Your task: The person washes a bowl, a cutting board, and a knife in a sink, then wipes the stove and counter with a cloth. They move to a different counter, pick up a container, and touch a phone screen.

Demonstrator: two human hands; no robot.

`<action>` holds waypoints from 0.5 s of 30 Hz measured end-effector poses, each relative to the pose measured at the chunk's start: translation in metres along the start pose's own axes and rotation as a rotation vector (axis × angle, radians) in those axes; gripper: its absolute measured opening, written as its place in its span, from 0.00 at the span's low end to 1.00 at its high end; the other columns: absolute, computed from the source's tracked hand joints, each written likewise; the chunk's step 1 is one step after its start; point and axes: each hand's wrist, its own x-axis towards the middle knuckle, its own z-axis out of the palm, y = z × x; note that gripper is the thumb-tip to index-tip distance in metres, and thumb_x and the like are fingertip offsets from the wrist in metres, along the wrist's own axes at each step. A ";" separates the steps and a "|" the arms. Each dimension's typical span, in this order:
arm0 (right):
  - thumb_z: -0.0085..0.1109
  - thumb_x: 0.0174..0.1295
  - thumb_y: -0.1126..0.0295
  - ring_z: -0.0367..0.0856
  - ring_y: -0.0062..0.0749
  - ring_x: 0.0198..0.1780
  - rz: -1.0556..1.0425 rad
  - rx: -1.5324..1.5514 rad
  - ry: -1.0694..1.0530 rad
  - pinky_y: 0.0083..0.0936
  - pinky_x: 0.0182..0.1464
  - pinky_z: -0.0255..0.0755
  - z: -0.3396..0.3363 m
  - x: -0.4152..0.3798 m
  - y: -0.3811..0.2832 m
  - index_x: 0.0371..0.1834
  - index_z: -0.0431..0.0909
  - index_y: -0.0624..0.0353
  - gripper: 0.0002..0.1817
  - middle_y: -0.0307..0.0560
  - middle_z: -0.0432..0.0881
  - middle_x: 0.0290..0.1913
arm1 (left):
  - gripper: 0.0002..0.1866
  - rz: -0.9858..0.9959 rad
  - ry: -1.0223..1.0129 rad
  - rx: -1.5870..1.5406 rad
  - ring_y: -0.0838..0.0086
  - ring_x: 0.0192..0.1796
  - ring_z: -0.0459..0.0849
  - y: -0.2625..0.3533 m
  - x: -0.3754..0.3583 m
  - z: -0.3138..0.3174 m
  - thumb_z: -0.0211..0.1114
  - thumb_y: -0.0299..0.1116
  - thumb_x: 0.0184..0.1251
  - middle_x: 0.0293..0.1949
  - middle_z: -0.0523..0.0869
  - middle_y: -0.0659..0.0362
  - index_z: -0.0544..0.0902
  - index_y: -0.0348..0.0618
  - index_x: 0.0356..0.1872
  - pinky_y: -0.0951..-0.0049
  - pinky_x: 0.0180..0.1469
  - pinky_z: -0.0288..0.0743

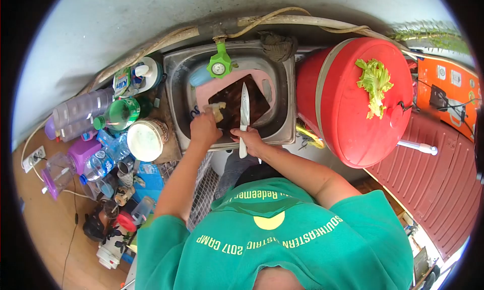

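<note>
By the right hand's [251, 140] fingers, a pointed steel knife with a smooth white handle [245, 106] is gripped above a dark brown, flat, angular slab [232, 96] inside the shiny metal sink [291, 96]. A pale yellow, rumpled, sponge-like piece [218, 110] is held in the left hand's [204, 129] fingers.

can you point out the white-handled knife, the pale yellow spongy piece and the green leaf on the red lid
White-handled metal knife [245, 111]: head view, on the blade
Pale yellow spongy piece [219, 110]: head view, near its middle
Frilly green leaf [375, 84]: head view, mid-leaf
</note>
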 end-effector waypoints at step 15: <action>0.73 0.57 0.72 0.79 0.19 0.39 -0.462 -0.074 0.197 0.21 0.43 0.75 -0.049 -0.017 -0.040 0.61 0.78 0.60 0.27 0.35 0.80 0.38 | 0.23 0.050 0.026 -0.433 0.42 0.41 0.86 0.051 0.000 0.094 0.68 0.48 0.60 0.34 0.86 0.37 0.82 0.35 0.42 0.45 0.45 0.79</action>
